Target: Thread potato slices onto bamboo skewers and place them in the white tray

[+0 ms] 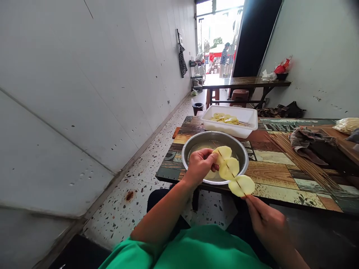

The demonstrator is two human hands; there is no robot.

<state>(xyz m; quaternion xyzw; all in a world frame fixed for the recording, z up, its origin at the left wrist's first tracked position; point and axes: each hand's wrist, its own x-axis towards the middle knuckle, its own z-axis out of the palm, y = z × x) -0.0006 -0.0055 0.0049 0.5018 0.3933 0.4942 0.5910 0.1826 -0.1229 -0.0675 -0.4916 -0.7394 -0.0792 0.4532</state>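
Fingers (211, 157) pinch pale-yellow potato slices (230, 168), skewered.

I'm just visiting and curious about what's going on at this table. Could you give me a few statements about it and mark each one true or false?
1. Three potato slices sit threaded on one skewer. True.
2. The left hand pinches the top slice. True.
3. The metal bowl stands on the floor. False: it stands on the patterned table, near its edge.
4. The white tub behind the bowl is empty. False: it holds finished potato skewers.
5. The right hand has its grip on the skewer's lower end. True.
6. The loose bamboo sticks lie in the bowl. False: they lie on the table to the right of it.
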